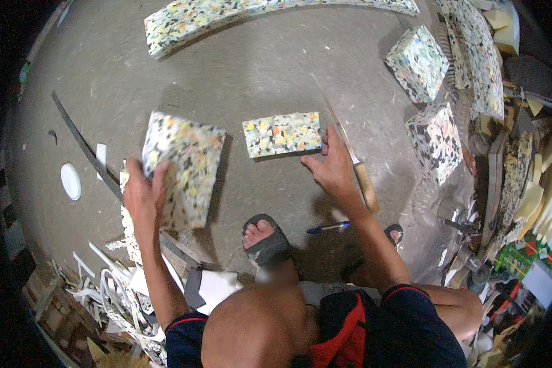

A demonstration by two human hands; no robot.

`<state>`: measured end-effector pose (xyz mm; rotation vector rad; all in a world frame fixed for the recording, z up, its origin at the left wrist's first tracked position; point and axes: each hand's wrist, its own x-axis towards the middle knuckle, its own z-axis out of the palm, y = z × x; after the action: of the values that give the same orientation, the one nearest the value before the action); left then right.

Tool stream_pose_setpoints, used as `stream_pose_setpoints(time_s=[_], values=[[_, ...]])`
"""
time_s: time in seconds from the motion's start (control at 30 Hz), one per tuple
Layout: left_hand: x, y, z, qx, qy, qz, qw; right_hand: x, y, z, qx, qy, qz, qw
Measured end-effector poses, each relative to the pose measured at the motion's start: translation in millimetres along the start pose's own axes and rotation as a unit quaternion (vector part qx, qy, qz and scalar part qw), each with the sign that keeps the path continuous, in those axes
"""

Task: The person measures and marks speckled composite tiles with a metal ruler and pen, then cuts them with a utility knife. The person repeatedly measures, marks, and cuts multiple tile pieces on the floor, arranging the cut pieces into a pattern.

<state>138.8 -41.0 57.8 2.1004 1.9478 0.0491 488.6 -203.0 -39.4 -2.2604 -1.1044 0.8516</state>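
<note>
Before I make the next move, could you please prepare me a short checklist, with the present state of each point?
1. Left hand has the larger speckled block: ok, held at its left side, thumb over the face.
2. Right hand is firm on the smaller speckled block: cannot tell; thumb and fingers are spread at its right end.
3. Knife is well away from the hands: not ok, it lies close beside the right hand.
4. The two blocks are apart: ok, floor shows between them.
5. Pen is clear of both blocks: ok.
</note>
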Motion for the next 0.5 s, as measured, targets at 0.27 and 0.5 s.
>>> stream_pose_setpoints(time_s=[0.27,0.5], values=[[-48.0,-57.4,15.4,0.083,-0.017,-0.027,0.996,12.4,-15.7,-0.1,-0.031,0.017,-0.135,0.99],[122.2,-6.9,45.9,-0.388,0.033,-0.068,0.919,26.6,-11.0,-1.3,-0.08,-0.038,-0.233,0.969]])
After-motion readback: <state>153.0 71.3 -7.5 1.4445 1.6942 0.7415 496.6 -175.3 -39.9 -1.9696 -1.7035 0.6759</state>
